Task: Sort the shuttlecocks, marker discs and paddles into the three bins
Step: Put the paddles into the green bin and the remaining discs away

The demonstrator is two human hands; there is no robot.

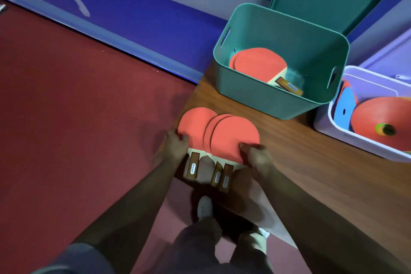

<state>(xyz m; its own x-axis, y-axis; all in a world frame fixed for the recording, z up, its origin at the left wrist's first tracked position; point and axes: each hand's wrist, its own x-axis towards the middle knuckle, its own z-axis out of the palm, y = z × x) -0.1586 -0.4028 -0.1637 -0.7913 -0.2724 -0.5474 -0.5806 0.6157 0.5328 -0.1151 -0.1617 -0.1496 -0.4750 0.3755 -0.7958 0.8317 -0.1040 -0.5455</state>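
teal bin (262, 95) – open top | table (311, 169) right – bare

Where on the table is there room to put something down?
Bare wood lies between the paddles, the green bin and the purple bin. The table's end is crowded: both hands, left and right, grip paddles there.

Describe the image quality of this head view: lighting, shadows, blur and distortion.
Head view: dim, bluish indoor light; the wide lens bends the wall's base line and stretches both forearms. The left hand and right hand look slightly soft on the red paddles. Dark shadow pools under the wooden table edge. The green bin stays fairly sharp; no strong glare.
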